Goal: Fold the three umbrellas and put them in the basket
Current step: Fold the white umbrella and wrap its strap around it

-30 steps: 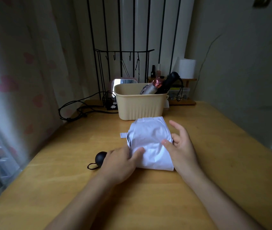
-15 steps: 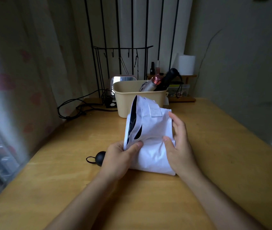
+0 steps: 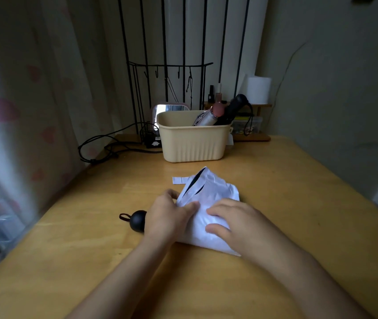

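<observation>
Inside beige basket [image 3: 192,143]: two folded umbrellas [image 3: 220,112]. Left hand [image 3: 168,215] grip pinches white umbrella [image 3: 208,203]; right hand [image 3: 236,223] flat on it.

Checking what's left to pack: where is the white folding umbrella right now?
In the head view, the white folding umbrella lies mid-table under the left hand and right hand, in front of the beige plastic basket.

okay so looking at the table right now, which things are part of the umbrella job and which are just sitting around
Part of the job:
white umbrella, under both hands
left hand
right hand
beige basket
pink-handled umbrella in the basket
black umbrella in the basket

Just lying about:
mirror
black cables
paper roll
small bottles
</observation>
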